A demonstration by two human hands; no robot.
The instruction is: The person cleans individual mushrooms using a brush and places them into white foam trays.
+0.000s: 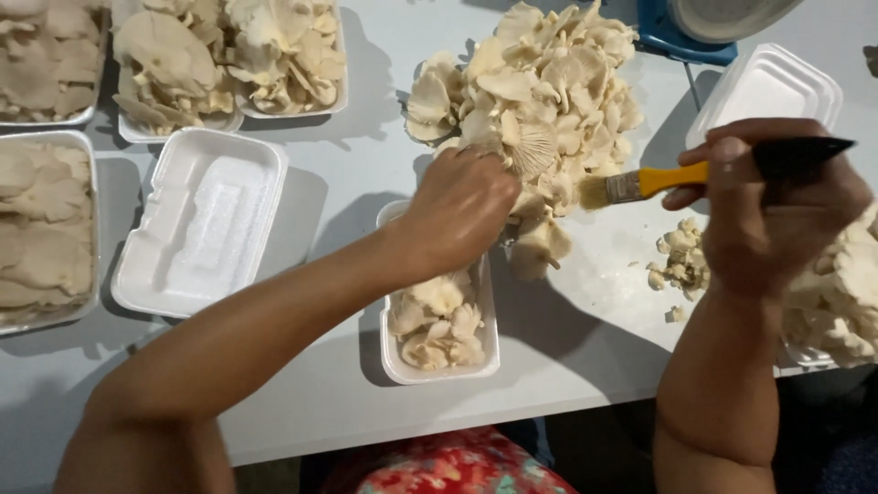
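My left hand (462, 209) reaches over a white foam tray (399, 363) part filled with oyster mushrooms and grips a mushroom (529, 146) at the near edge of a big loose pile of oyster mushrooms (549, 82). My right hand (777, 206) holds a paint brush (658, 181) with a yellow ferrule end and black handle. Its bristles point left, close to the pile and the gripped mushroom.
An empty foam tray (197, 224) lies left of centre. Filled trays (46, 229) line the left and top left (229, 55). Another empty tray (768, 87) sits top right beside a blue scale (686, 27). Mushroom scraps (679, 261) and more mushrooms (841, 293) lie right.
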